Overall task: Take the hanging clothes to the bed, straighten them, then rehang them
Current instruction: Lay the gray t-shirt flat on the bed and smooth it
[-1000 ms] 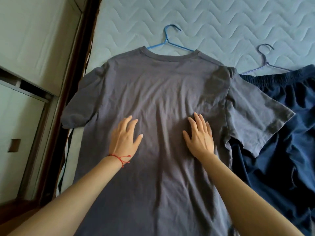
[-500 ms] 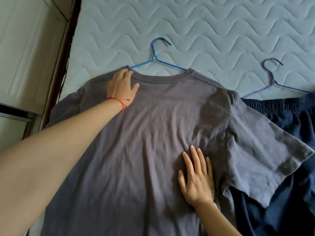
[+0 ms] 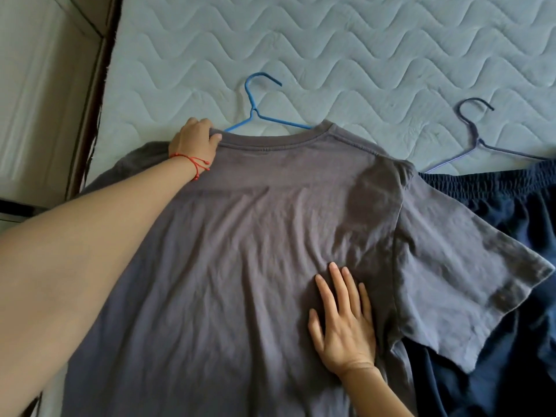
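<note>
Two garments are already on the bed (image 3: 346, 49), a pale quilted mattress w/ wavy stitching: a grey cotton T-shirt (image 3: 255, 236) on its blue wire hanger (image 3: 255, 115), and dark navy shorts (image 3: 505, 221) w/ a dark wire hanger (image 3: 475, 136) alongside. Straightening is mid-way — left hand (image 3: 194, 142) pinches the collar edge, right hand (image 3: 343, 323) lies flat on the creased body; rehanging not yet done. Left of the bed — dark wood frame (image 3: 93, 94), pale wall panels.

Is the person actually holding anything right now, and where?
The left hand grips the grey T-shirt at its shoulder beside the collar. The right hand lies flat on it, gripping nothing.
</note>
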Demonstrator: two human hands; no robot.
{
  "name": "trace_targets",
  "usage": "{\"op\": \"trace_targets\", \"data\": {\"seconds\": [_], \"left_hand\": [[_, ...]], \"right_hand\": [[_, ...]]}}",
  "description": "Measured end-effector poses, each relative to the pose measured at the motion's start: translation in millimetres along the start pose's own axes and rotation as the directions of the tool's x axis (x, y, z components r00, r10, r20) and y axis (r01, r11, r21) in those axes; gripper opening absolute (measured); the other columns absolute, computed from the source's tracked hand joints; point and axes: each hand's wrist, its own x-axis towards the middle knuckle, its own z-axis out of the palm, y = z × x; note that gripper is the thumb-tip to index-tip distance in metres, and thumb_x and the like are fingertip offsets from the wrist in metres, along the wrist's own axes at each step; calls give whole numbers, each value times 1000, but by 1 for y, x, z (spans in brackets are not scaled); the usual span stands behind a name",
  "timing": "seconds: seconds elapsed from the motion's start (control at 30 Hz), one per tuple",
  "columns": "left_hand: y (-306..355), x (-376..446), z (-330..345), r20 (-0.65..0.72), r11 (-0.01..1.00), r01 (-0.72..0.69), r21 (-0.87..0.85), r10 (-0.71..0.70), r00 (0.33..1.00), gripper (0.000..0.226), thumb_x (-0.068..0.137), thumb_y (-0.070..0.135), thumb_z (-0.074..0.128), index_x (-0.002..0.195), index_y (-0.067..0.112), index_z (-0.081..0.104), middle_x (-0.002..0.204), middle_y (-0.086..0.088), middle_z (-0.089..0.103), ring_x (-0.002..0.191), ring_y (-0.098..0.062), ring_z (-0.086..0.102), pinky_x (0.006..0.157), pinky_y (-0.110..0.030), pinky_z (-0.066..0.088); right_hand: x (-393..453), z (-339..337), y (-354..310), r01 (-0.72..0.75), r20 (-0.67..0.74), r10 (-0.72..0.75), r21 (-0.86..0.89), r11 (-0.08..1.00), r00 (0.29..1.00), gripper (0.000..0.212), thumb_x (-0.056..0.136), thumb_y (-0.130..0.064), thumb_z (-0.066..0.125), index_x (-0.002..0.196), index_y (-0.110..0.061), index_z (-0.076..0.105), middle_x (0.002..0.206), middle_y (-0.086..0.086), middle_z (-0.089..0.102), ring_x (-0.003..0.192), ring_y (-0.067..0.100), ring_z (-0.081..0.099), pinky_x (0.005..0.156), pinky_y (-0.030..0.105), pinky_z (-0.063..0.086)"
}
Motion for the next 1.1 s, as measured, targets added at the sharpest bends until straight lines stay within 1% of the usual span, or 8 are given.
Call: {"op": "trace_targets", "data": {"seconds": [0.23,0.43,0.5,0.57,0.7,0.8,0.97,1.1], "left_hand": [[-4,-42,-35,104,969,53,-240,-29,994,29,90,18,52,107,-5,58,110,-24,60,103,-35,54,84,-33,39],[14,-95,-92,147,886,-9,-464,87,985,22,83,7,62,101,-4,64,87,-11,54,84,-19,48,65,-15,38],[24,-118,-112,143,862,-47,-505,137,980,18,83,7,62,98,-1,66,76,-7,55,75,-14,48,55,-1,33],[32,-145,-130,136,822,-52,-568,156,978,9,83,8,61,90,4,67,68,2,54,67,-8,46,53,1,33],[47,-207,-170,156,692,4,-721,157,975,18,86,11,58,69,15,63,69,1,56,69,-8,50,65,-9,40],[59,-261,-197,162,600,56,-798,124,979,22,87,16,57,79,-1,68,73,-7,59,75,-15,53,73,-26,41],[82,-352,-221,113,633,8,-775,126,986,23,87,13,58,65,7,64,52,10,58,61,-3,51,63,-19,40],[100,-420,-237,84,618,-33,-785,159,984,22,85,11,59,69,-3,64,66,-12,59,68,-16,51,63,-26,40]], "right_hand": [[0,-12,-2,15,40,-16,26,1000,999,59,78,-42,43,131,-18,44,146,9,41,138,24,24,115,35,3],[-2,-29,-6,4,141,-15,75,997,990,64,82,-48,37,140,-23,33,156,1,20,143,16,6,115,30,-7],[-1,-41,-12,-39,192,14,124,991,981,59,87,-41,43,141,-21,33,157,0,13,146,17,3,117,33,0],[-9,-62,-22,-118,144,89,206,971,986,47,87,-29,54,131,-13,48,154,8,25,144,26,17,115,38,18],[-58,-112,-35,-287,-2,314,403,869,949,28,85,-14,61,111,-7,63,145,12,40,136,28,33,109,35,28],[-105,-150,-41,-362,-58,462,539,761,885,22,86,-15,59,105,-7,66,138,12,46,132,26,38,105,26,26],[-171,-208,-43,-444,-108,637,627,640,763,23,87,-9,59,109,-4,63,131,11,51,127,25,43,100,23,30],[-227,-244,-43,-524,-70,675,574,629,734,33,89,-14,56,121,-9,57,135,6,48,128,19,42,97,25,33]]}}
